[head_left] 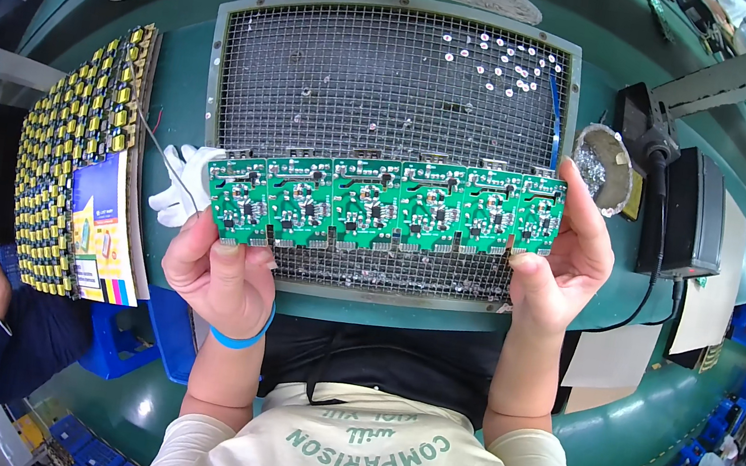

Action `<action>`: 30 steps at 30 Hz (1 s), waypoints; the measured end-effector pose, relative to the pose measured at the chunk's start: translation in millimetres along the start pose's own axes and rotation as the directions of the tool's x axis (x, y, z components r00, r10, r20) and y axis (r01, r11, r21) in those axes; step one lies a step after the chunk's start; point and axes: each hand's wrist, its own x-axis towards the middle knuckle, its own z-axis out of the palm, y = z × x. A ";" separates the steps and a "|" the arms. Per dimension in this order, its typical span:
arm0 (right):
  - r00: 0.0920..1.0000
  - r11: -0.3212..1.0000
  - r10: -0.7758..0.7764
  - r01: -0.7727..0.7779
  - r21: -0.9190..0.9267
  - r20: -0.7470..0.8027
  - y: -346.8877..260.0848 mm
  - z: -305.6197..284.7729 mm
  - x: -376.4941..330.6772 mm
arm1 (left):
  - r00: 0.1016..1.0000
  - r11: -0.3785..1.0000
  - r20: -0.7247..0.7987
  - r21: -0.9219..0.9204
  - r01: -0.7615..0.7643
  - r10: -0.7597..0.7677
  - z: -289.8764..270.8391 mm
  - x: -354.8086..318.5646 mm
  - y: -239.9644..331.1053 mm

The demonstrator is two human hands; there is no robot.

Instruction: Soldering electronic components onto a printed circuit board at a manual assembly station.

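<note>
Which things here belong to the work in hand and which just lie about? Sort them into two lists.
In hand:
- green circuit board panel, held at both ends
- left hand
- right hand
- wire mesh grid under it

Lying about:
- white glove
- tray of yellow components
- dish of solder scraps
- black box

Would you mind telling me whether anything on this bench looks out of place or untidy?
Mostly tidy. The left hand and right hand hold the green circuit board strip level. The one oddity: small pale round bits lie scattered loose over the far right corner of the wire mesh grille.
</note>
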 end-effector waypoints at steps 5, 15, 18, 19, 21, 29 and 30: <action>1.000 1.000 0.012 -0.012 -0.002 0.014 0.1 -1.4 -0.2 | 1.000 0.999 -0.023 -0.031 0.018 -0.018 1.7 0.2 1.1; 1.000 1.000 0.007 -0.007 -0.003 0.002 1.9 -0.2 0.8 | 0.998 0.997 -0.026 -0.055 0.053 -0.055 3.8 1.7 4.2; 1.000 1.000 0.008 -0.008 0.001 0.004 0.9 0.5 1.5 | 0.998 0.998 -0.028 -0.050 0.047 -0.049 2.3 1.1 3.1; 1.000 1.000 0.023 -0.024 0.007 0.005 0.0 0.1 1.3 | 0.999 0.998 -0.028 -0.048 0.045 -0.046 2.0 1.1 3.0; 0.999 0.998 0.054 -0.054 0.018 0.009 -2.1 0.2 0.9 | 0.999 0.998 -0.028 -0.050 0.042 -0.043 2.5 1.4 3.3; 0.956 0.890 0.290 -0.284 -0.357 -0.038 -23.3 4.4 1.9 | 0.995 0.966 0.039 0.245 0.079 -0.091 0.3 1.9 19.4; 0.955 0.886 0.295 -0.290 -0.361 -0.044 -29.1 3.4 1.3 | 0.982 0.894 0.068 0.429 0.131 -0.177 -1.5 1.9 27.7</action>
